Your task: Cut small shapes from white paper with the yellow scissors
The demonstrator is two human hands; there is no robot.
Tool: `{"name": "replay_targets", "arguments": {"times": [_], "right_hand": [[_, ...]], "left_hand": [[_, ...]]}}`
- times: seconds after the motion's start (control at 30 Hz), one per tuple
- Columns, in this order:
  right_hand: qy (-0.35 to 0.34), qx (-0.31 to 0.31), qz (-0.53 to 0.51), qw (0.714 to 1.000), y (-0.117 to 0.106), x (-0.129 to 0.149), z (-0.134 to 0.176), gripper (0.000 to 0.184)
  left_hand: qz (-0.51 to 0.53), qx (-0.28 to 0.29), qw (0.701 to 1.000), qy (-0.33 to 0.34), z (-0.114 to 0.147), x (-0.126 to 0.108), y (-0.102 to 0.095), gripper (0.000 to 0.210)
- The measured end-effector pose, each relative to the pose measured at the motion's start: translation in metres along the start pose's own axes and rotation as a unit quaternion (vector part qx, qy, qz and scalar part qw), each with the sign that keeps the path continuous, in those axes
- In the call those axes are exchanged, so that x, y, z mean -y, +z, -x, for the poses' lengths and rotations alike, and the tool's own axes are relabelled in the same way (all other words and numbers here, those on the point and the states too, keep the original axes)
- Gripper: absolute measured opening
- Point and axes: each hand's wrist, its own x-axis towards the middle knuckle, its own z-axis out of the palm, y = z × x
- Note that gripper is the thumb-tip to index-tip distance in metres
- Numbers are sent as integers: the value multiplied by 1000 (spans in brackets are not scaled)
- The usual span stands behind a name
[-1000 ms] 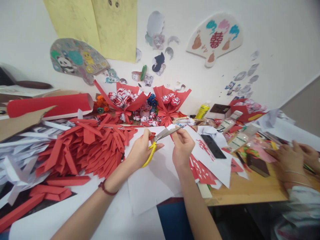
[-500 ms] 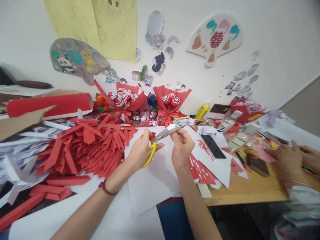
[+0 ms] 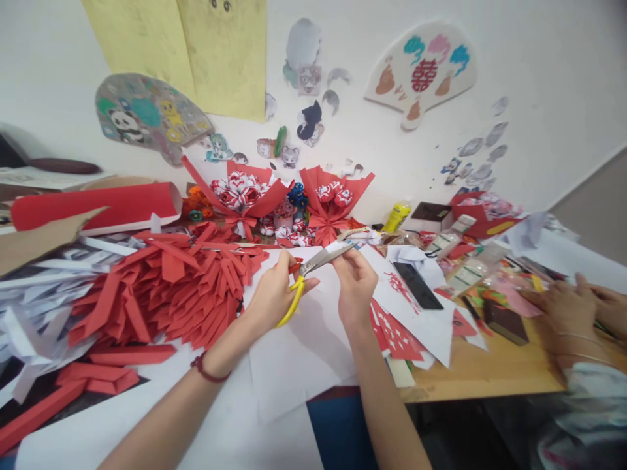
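My left hand (image 3: 271,292) is closed around the yellow-and-red handles of a pair of scissors (image 3: 327,258). The blades point up and to the right. At their tips my right hand (image 3: 356,281) is pinched on what looks like a small piece of white paper (image 3: 335,247), mostly hidden behind blades and fingers. Both hands are above a large white sheet (image 3: 298,365). To the left lies a big heap of folded red paper strips (image 3: 166,287), with folded white strips (image 3: 39,313) beside it.
A black phone (image 3: 417,286) lies on papers right of my hands, near a patterned red paper (image 3: 398,333). Behind stand red-wrapped paper bouquets (image 3: 240,196) against the wall. A red roll (image 3: 98,205) lies at back left. At far right another person's hands (image 3: 573,307) are over the cluttered table.
The scissors and both my hands have shifted very slightly to the left with the view. Their grips look the same. The other person's hands have moved a little.
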Motion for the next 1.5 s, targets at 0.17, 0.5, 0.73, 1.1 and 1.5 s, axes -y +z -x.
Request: {"name": "replay_targets", "arguments": {"times": [0.17, 0.5, 0.73, 1.1, 1.5], "right_hand": [[-11, 14, 2, 1000, -3, 2, -2, 13], [10, 75, 130, 989, -21, -5, -10, 21], [116, 322, 422, 840, -81, 21, 4, 7], [136, 465, 501, 717, -91, 8, 5, 5], [84, 424, 219, 875, 14, -6, -33, 16]], "left_hand": [[-9, -1, 1000, 2, 0, 2, 0, 42], [51, -55, 997, 16, -3, 8, -1, 38], [79, -91, 993, -1, -8, 19, -3, 34], [98, -97, 990, -20, -5, 16, -2, 36], [160, -112, 981, 0, -7, 23, -15, 40]]}}
